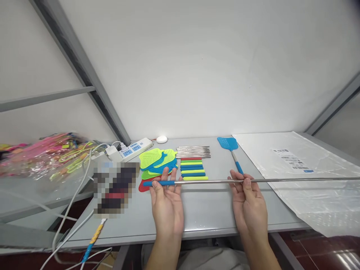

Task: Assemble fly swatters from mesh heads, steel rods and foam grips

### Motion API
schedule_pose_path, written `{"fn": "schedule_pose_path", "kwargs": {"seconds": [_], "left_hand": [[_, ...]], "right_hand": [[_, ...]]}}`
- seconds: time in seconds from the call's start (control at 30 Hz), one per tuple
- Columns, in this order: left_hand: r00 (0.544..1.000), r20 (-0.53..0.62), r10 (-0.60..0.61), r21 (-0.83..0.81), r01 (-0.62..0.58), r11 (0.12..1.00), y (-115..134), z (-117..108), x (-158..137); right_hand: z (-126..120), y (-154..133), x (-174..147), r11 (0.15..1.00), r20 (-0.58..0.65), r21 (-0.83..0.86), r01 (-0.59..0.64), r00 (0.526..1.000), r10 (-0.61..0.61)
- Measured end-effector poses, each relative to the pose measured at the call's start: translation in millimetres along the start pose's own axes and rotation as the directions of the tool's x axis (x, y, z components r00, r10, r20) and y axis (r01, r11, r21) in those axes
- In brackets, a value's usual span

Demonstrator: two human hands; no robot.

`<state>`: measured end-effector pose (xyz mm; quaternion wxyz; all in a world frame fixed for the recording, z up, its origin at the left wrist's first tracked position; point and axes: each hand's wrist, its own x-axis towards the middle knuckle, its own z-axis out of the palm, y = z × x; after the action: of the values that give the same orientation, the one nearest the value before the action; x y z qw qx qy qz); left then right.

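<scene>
A long, thin metal telescopic rod (208, 182) with a blue handle sleeve runs level across the view, its right end passing out of the frame. My left hand (168, 210), palm up, is closed on the blue sleeve, with the thumb on top and the fingers behind. My right hand (249, 202) pinches the rod's metal shaft between thumb and fingers. Just beyond my right hand lies a blue fly swatter (228, 143) with a short metal shaft and blue handle. Past my left hand is a pile of perforated swatter heads (152, 158) in yellow-green, blue, green and red.
Several metal rods (193, 151) lie above a row of coloured handle sleeves (192, 169). A white plastic mailer (270, 153) covers the right side. At left are a power strip (137, 147), cables, a blurred-out object (118, 189) and bagged colourful items (50, 157).
</scene>
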<state>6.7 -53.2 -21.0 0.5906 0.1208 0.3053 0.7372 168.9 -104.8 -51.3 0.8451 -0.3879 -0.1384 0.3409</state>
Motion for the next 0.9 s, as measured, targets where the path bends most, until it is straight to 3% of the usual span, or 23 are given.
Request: {"fn": "schedule_pose_path", "kwargs": {"seconds": [0.1,0.23,0.37,0.57,0.63,0.8,0.9], "left_hand": [[0.999,0.025,-0.044,0.003,0.044,0.999,-16,2,-9],[0.976,0.077,-0.204,0.003,0.205,0.979,-36,0,-24],[0.955,0.103,-0.278,0.01,0.279,0.96,-35,-5,-24],[0.974,0.084,-0.209,0.011,0.209,0.978,-26,-11,-17],[0.983,0.048,-0.178,-0.001,0.178,0.984,-20,-13,-12],[0.999,-0.037,0.029,-0.011,-0.03,1.0,10,-18,7],[0.996,-0.064,0.059,-0.036,-0.061,0.997,21,-20,17]], "right_hand": [[8,5,-10,1.0,0.016,-0.012,0.012,1.0,-0.012],[17,15,-27,0.998,0.144,-0.042,-0.056,0.988,0.062],[14,17,-26,0.984,0.23,-0.125,-0.125,0.961,0.152],[4,11,-16,0.961,0.262,-0.082,-0.264,0.925,0.277],[-1,8,-13,0.962,0.24,-0.062,-0.265,0.932,0.272],[-13,-2,-5,0.973,0.154,-0.017,-0.232,0.961,0.232],[-14,-3,-5,0.974,0.162,-0.032,-0.222,0.961,0.225]]}}
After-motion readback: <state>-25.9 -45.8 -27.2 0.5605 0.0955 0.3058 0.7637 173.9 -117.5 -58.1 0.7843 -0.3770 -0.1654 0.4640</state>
